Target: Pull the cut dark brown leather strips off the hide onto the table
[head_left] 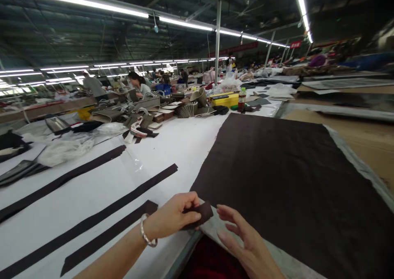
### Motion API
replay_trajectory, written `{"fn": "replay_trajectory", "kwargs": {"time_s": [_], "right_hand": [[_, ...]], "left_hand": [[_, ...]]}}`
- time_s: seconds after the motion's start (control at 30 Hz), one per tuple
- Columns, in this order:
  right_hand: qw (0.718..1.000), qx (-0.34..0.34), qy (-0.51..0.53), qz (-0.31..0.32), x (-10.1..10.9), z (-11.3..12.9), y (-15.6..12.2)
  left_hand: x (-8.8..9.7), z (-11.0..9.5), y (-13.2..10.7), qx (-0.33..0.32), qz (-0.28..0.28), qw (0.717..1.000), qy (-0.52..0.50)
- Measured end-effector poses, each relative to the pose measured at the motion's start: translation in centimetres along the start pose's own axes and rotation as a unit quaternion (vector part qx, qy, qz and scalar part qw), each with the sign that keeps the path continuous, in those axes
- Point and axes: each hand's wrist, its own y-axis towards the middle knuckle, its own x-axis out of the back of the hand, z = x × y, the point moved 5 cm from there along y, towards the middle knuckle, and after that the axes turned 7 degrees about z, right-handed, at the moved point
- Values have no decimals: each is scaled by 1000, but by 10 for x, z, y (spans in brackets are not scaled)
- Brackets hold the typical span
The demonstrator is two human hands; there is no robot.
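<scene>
My left hand [175, 214], with a bracelet at the wrist, pinches a short dark brown strip of fabric [205, 211] between thumb and fingers near the table's front edge. Just right of that piece, my right hand [238, 234] is open, fingers apart and holding nothing. A large dark brown sheet of material [283, 172] lies flat beyond and to the right of my hands. On the white tabletop [172, 143] to the left lie long dark strips [101, 215], roughly parallel. One shorter strip [113, 238] runs partly behind my left wrist.
Grey-brown bag parts [147, 104] are heaped at the back of the table. A yellow box [226, 100] stands near a bottle [242, 99] of dark liquid. Clear plastic [74, 147] lies at the left, brown board [347, 143] at the right. People work farther off.
</scene>
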Motion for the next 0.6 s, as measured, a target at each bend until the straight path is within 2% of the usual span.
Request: {"fn": "replay_trajectory", "kwargs": {"time_s": [0.07, 0.17, 0.27, 0.33, 0.4, 0.5, 0.57, 0.6], "right_hand": [[998, 4, 67, 3, -9, 8, 9], [990, -2, 142, -12, -11, 10, 14], [989, -19, 141, -51, 0, 11, 10], [989, -30, 121, -84, 15, 13, 1], [986, -48, 95, -130, 40, 11, -14], [966, -99, 63, -231, 100, -12, -56], [933, -141, 72, -322, 148, -43, -96], [906, -157, 79, -386, 173, -60, -120]], "left_hand": [[-18, 0, 6, 3, 51, 996, -73], [-35, 2, 15, 2, 89, 988, -129], [-44, 6, 22, 13, 118, 979, -164], [-47, 12, 24, 39, 137, 973, -180], [-45, 21, 23, 75, 151, 969, -181], [-36, 35, 19, 111, 154, 969, -160], [-28, 43, 15, 119, 148, 972, -137], [-23, 46, 14, 122, 146, 974, -127]]}}
